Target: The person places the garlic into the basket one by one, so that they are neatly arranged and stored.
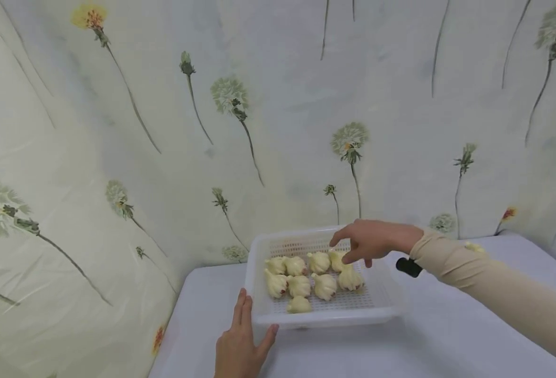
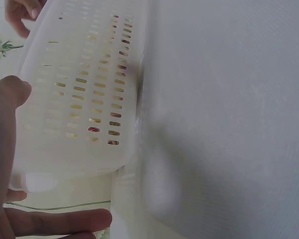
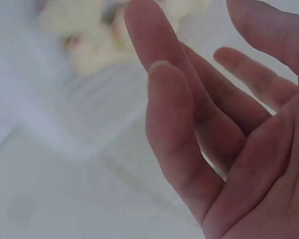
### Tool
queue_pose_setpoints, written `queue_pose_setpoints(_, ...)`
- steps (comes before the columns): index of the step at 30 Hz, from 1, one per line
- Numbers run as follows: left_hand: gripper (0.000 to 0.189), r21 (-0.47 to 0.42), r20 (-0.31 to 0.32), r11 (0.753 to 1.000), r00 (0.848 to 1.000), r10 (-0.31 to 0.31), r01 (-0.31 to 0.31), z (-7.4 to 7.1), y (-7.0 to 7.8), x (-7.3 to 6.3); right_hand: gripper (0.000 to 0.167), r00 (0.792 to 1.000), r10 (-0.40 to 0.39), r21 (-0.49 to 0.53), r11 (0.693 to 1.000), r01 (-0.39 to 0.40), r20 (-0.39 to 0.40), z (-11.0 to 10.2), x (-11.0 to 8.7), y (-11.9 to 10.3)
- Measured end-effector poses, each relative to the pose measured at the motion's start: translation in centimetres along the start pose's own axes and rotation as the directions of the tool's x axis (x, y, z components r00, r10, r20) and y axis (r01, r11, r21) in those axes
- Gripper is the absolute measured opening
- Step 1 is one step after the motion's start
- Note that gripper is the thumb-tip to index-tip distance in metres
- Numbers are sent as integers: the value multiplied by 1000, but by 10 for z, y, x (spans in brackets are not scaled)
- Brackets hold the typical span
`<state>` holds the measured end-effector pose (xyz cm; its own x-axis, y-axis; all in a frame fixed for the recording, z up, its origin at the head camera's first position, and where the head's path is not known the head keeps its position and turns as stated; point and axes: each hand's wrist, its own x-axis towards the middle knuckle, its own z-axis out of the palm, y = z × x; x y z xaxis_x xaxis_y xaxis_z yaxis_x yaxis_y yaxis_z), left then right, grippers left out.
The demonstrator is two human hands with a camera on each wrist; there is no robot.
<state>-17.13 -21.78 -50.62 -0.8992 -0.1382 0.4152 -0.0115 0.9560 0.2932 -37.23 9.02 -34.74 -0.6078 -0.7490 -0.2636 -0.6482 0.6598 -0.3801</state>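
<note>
A white plastic basket (image 1: 325,317) with slotted sides holds several cream, ribbed garlic bulbs (image 1: 325,286), some with reddish ends. My left hand (image 1: 242,341) is at its near left corner, thumb on the front rim and fingers straight along the left side. In the left wrist view that thumb (image 2: 21,91) lies against the basket's rim. Over the back right of the basket hovers my right hand (image 1: 369,241), thumb and index finger spread above a garlic bulb (image 1: 337,260). The right wrist view shows its fingers (image 3: 169,114) loosely bent with nothing between them.
The basket stands on a white-covered table (image 1: 448,325). A flower-printed cloth (image 1: 287,131) hangs behind and to the left. Beyond the right sleeve a small yellow item (image 1: 474,247) shows on the table. A black device (image 1: 408,266) is at the right wrist.
</note>
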Motion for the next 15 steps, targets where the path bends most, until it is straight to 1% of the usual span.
queue_pose_setpoints(3, 86, 13, -9, 1000, 1000, -8, 8, 1, 0, -3, 56, 996, 79, -60, 995, -81, -47, -17, -21, 28)
queue_pose_setpoints(8, 85, 21, -29, 1000, 1000, -2, 3, 2, -1, -4, 70, 968, 217, -163, 958, -236, -127, -32, -56, 79)
queue_pose_setpoints(11, 85, 26, -41, 1000, 999, -2, 3, 2, -2, -3, 72, 950, 262, -184, 939, -292, -169, -32, -72, 112)
queue_pose_setpoints(15, 86, 13, -27, 1000, 1000, -7, 7, 4, -2, -2, 84, 927, 329, -156, 921, -357, -181, -18, -90, 154)
